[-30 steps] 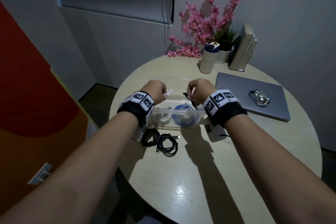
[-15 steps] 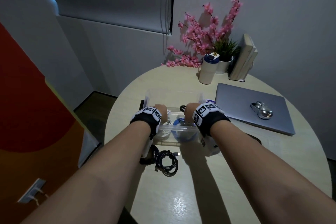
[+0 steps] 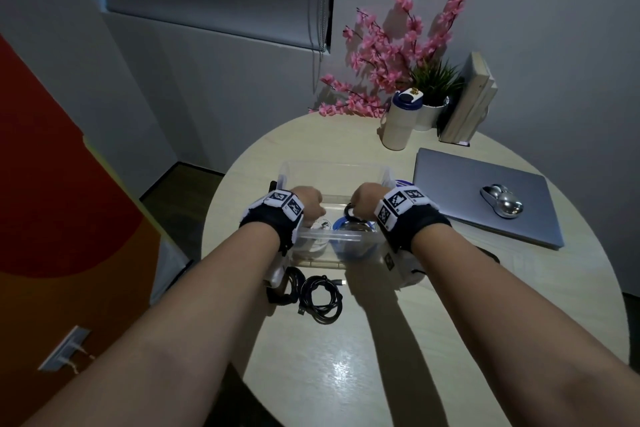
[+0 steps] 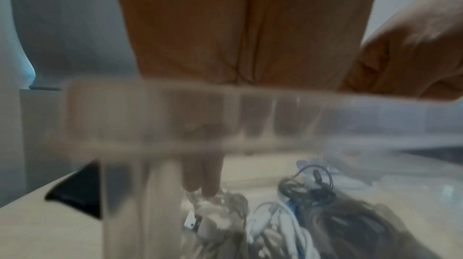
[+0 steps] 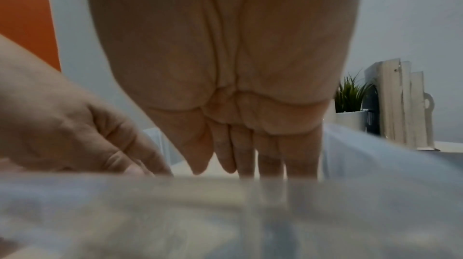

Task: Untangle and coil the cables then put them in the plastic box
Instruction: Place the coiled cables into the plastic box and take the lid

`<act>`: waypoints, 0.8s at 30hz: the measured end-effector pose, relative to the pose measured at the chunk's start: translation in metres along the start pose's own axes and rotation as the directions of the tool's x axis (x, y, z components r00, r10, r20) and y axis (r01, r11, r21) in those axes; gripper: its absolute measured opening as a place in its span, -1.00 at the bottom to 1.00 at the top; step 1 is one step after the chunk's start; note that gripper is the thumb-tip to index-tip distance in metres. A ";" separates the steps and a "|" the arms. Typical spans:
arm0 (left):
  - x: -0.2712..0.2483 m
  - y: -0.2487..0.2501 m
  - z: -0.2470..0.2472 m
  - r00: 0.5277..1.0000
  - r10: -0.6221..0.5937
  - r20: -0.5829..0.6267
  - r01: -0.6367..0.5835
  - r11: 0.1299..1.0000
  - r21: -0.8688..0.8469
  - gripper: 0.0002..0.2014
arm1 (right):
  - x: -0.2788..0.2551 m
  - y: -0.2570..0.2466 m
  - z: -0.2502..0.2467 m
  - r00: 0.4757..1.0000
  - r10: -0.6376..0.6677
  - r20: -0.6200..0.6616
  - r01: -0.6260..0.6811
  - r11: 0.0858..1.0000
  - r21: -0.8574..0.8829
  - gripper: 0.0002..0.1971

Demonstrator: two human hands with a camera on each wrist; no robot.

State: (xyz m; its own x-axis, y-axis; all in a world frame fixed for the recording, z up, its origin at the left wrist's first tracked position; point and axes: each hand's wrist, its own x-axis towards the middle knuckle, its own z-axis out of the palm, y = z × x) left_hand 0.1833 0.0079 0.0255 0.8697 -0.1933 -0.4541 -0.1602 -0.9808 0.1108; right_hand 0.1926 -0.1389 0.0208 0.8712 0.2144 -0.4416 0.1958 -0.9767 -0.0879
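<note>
A clear plastic box stands mid-table with a coiled white cable and a blue cable inside. My left hand reaches down into its left half. In the left wrist view the straight fingertips touch the white cable's plug end. My right hand dips into the right half with straight fingers, their tips hidden behind the box rim. A thin black cable loops up inside beside that hand. Another black cable lies coiled on the table before the box.
A closed grey laptop carrying a silver mouse lies to the right. At the back stand a white bottle, pink flowers, a potted plant and books. The table's left edge is close.
Both hands came down from above the box and now reach inside it. The white plug end and the thin black cable they carried went down into the box with them.
</note>
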 end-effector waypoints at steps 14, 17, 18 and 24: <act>-0.093 -0.035 0.028 0.985 0.099 0.140 -0.036 0.917 -0.397 -0.81 | -0.077 -0.047 0.027 0.978 -0.149 0.147 0.110 0.963 0.247 -0.87; -0.088 -0.035 0.062 0.988 0.016 0.154 0.002 0.994 -0.113 -0.80 | -0.070 -0.058 0.058 0.968 -0.162 0.189 0.153 0.986 0.061 -0.80; -0.084 -0.037 0.076 0.990 0.000 0.140 0.008 0.998 -0.059 -0.79 | -0.069 -0.059 0.069 0.962 -0.172 0.212 0.173 0.985 0.014 -0.78; -0.084 -0.046 0.140 0.998 -0.044 0.049 0.042 0.998 0.054 -0.77 | -0.049 -0.042 0.137 0.966 -0.126 0.226 0.151 0.984 -0.098 -0.80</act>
State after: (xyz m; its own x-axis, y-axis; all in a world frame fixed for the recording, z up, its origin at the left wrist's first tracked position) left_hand 0.0523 0.0658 -0.0649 0.8522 -0.1506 -0.5012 -0.1487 -0.9879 0.0441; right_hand 0.0801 -0.1102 -0.0759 0.7154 0.3277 -0.6172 0.3683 -0.9274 -0.0655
